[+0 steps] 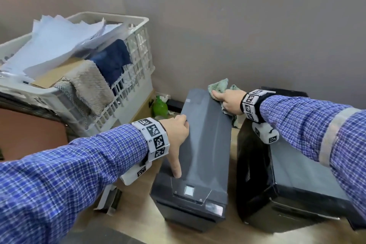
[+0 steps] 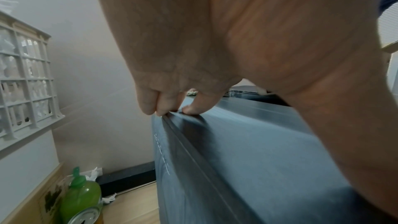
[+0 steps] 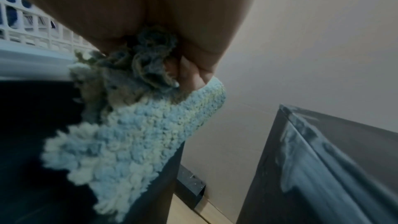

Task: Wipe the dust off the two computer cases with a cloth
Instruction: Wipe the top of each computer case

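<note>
White plastic lattice forms the laundry crate (image 1: 136, 59) at far left, stuffed with papers (image 1: 57, 43), a navy cloth and a grey towel. Below it, a green bottle (image 1: 160, 107) stands on the wooden floor by the wall. Next comes the grey computer case (image 1: 206, 144): the left hand (image 1: 175, 132) curls its fingertips (image 2: 189, 109) over the case's left top edge, thumb stretched along the top. At its far right corner the right hand (image 1: 229, 102) grips a bunched green cloth (image 1: 218, 86) against the top. Just beside stands the black computer case (image 1: 287, 174), partly hidden by the right forearm.

A white crate (image 1: 126, 93) holding papers (image 1: 55, 45) stands near a green bottle (image 1: 160, 107).
</note>
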Demonstrator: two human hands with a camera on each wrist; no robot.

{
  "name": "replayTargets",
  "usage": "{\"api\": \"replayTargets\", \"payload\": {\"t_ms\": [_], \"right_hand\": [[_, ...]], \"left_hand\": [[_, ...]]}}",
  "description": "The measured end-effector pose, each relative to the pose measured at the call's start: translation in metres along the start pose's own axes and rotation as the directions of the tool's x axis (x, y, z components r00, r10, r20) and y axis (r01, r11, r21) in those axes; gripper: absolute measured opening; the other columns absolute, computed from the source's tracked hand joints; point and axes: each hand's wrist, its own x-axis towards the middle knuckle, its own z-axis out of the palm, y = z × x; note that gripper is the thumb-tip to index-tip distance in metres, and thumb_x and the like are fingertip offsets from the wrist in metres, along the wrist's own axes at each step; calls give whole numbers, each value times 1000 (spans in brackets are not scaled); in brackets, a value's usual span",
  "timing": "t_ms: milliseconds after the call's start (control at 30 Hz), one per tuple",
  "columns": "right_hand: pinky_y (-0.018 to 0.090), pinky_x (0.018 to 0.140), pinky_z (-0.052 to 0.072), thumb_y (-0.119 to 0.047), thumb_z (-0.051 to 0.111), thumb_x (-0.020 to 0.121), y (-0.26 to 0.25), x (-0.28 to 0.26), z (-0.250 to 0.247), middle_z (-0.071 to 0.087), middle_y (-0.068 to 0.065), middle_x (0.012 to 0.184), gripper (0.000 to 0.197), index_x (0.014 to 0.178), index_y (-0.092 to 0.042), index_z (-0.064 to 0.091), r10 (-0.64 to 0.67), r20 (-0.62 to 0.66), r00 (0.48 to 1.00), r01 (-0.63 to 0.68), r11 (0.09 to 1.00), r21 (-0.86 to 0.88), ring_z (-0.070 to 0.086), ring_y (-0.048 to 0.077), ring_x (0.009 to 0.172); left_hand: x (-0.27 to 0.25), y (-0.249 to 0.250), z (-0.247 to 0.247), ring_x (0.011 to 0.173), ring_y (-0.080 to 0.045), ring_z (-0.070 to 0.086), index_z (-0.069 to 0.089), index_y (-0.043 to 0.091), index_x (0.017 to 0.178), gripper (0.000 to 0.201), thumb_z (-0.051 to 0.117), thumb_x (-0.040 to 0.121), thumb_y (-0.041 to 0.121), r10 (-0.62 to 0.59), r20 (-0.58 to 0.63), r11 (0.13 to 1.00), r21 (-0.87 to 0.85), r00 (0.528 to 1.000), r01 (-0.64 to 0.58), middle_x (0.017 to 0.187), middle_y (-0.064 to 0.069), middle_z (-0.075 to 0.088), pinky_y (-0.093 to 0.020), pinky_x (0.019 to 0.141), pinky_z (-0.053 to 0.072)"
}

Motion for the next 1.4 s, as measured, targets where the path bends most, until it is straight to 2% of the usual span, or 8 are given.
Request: {"api": "replayTargets", "payload": {"t_ms": [133,367,467,600,867,1000,1200,1400], "right_hand": [[32,92,41,-13,38,90,-30,-46,0,56,17,125,62,150,-20,25,-49,-20,999,50,993,111,55,35,113],[37,88,44,-14,38,89,-111,-164,17,57,13,112,62,147,-29,23,-405,94,910,389,909,152,56,32,99],[32,104,37,-8,34,86,-113,-175,20,51,5,127,71,147,-43,25,-468,183,864,396,859,325,49,23,115],[25,94,34,-7,32,92,-106,-166,13,40,-5,108,68,145,-49,28,-498,194,845,435,852,292,40,10,97],[23,98,38,-9,36,90,-60,-91,11,53,2,138,68,145,-48,30,-295,63,954,274,934,228,52,20,121],[22,112,25,-9,32,95,-26,-32,3,32,3,156,63,151,-37,22,-102,32,994,94,977,193,34,20,140],[39,112,32,-18,36,96,4,28,-8,34,17,152,57,152,-24,23,71,31,997,-74,985,158,38,34,136],[35,112,28,-15,34,96,0,29,-12,33,13,154,57,152,-21,24,81,24,996,-83,988,127,36,32,138]], "left_hand": [[-2,2,0,105,-18,45,43,5,134,133,80,32,83,-21,23,1000,9,1000,21,122,-5,33,-39,93,54],[-10,9,-8,106,-22,51,42,6,140,137,80,34,83,-54,61,998,35,997,52,125,-5,33,-42,91,55],[-14,9,-8,108,-23,54,35,9,145,147,78,28,85,-69,52,998,14,996,68,129,-4,33,-43,89,56],[-14,7,-5,114,-24,53,28,12,148,151,79,27,84,-71,37,997,-18,997,71,135,-3,32,-43,92,55],[-9,-1,3,124,-24,49,21,10,151,153,79,30,84,-29,5,997,-76,1000,30,147,-4,24,-42,99,52],[-4,-3,8,126,-23,48,17,12,152,156,79,28,83,-31,-8,994,-104,999,30,152,-3,18,-41,99,52],[1,-7,12,127,-21,46,15,14,152,156,79,27,81,-20,-20,991,-132,1000,17,152,1,14,-37,98,53],[-1,-5,12,129,-20,44,16,11,153,153,82,32,79,-11,-27,992,-128,1000,8,153,1,13,-38,99,52]]}}
